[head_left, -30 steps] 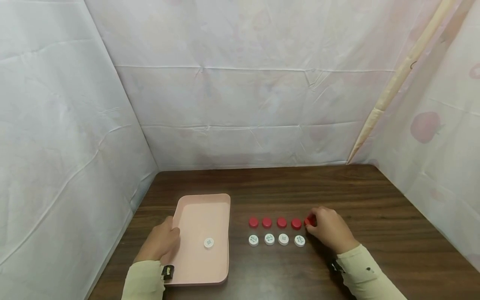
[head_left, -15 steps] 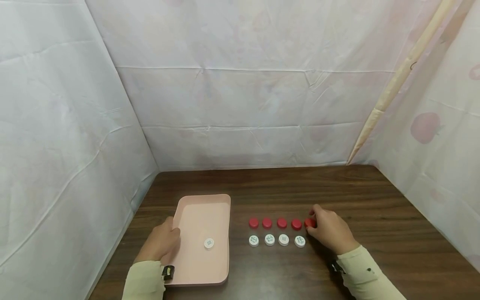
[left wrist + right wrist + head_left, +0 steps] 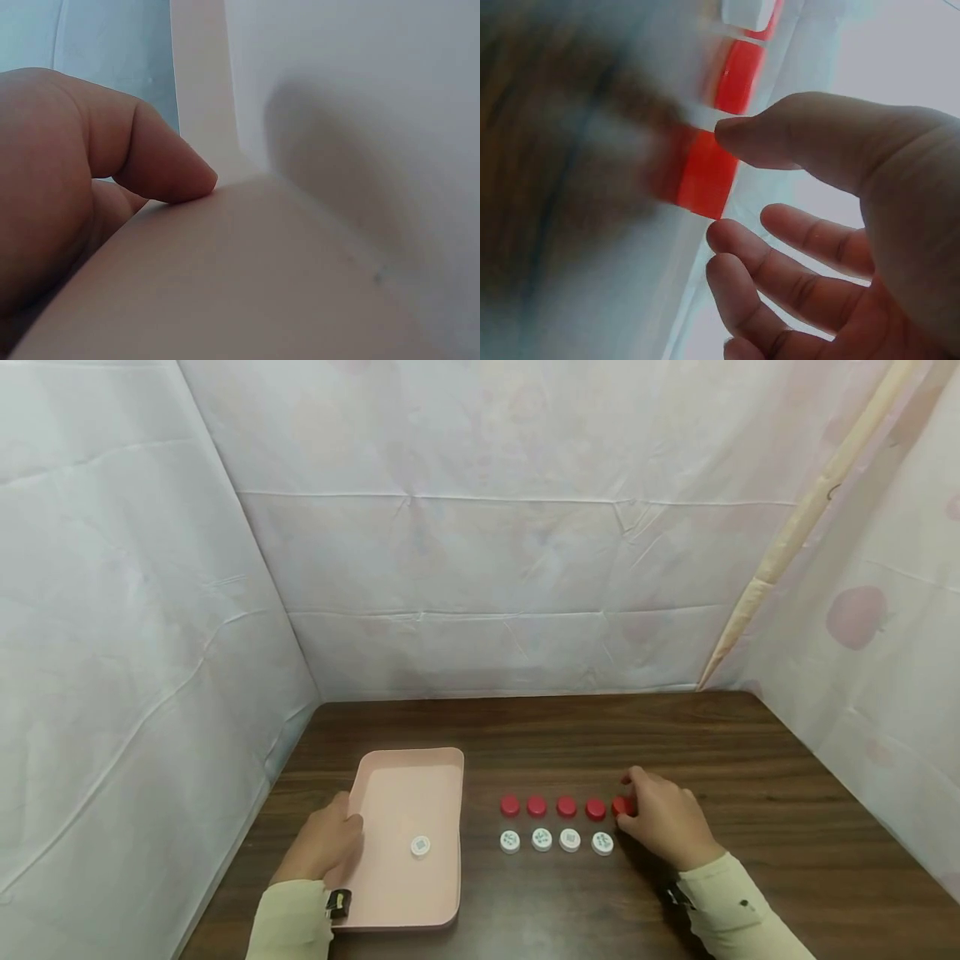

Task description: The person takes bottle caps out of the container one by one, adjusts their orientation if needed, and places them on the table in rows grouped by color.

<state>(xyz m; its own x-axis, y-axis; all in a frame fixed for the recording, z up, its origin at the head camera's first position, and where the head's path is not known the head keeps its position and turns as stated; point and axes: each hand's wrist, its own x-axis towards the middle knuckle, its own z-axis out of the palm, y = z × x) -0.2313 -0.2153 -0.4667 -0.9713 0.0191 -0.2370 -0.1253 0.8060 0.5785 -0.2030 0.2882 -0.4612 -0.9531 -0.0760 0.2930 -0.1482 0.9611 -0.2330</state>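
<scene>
My left hand (image 3: pixel 321 843) grips the left rim of a pale pink tray (image 3: pixel 408 785). In the left wrist view the thumb presses the tray wall (image 3: pixel 225 270) from inside, with the other fingers mostly hidden behind it. A round white cap (image 3: pixel 420 846) with a printed mark lies in the tray. On the right, my right hand (image 3: pixel 666 822) is around a red bottle cap (image 3: pixel 709 176) at the right end of a row. Its thumb is at the cap's edge, while the other fingers stand apart from it, loosely bent.
Several red caps (image 3: pixel 566 807) form a row on the dark wooden table (image 3: pixel 525 743). Nearer the person runs a row of white caps (image 3: pixel 542 839) with green marks. White cloth walls (image 3: pixel 480 652) enclose the back and sides.
My right hand's fingers have spread away from the end red cap, which lies in line with the other red caps. The left hand and tray have stayed put.
</scene>
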